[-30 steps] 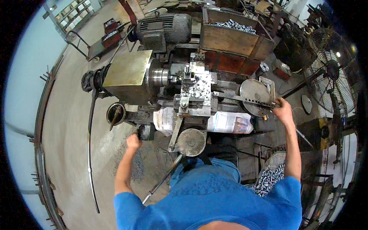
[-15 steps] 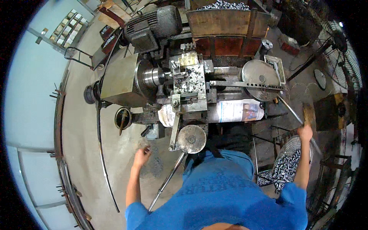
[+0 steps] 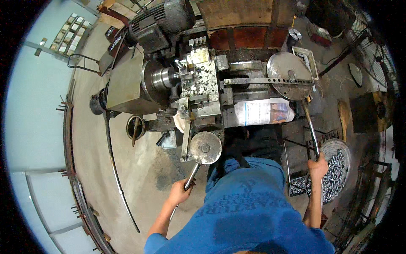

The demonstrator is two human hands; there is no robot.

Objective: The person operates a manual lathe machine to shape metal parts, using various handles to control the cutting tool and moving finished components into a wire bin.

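Observation:
My left hand (image 3: 179,193) is closed around a metal lever (image 3: 193,174) that runs from a small round disc (image 3: 206,147) at the front of a lathe-like machine. Over to the right, my right hand (image 3: 317,167) grips a long metal lever (image 3: 311,127) fixed to a larger disc (image 3: 286,67). A bar with a row of holes (image 3: 249,81) links that larger disc to the oily tool slide (image 3: 202,82). Left of the slide is the shiny round spindle (image 3: 160,78), projecting from a boxy metal housing (image 3: 124,89).
A round perforated basket (image 3: 347,154) of small metal parts stands beside my right forearm. Rolled printed sheet (image 3: 258,113) lies along the machine's front. Behind are a motor (image 3: 163,21) and a wooden-sided bin (image 3: 237,17). A round pot (image 3: 135,127) and a long rod (image 3: 116,182) are at left.
My left hand, free before, has come right and down onto the small disc's lever. My right hand has swung its lever inward and toward me. The whole view has shifted a little.

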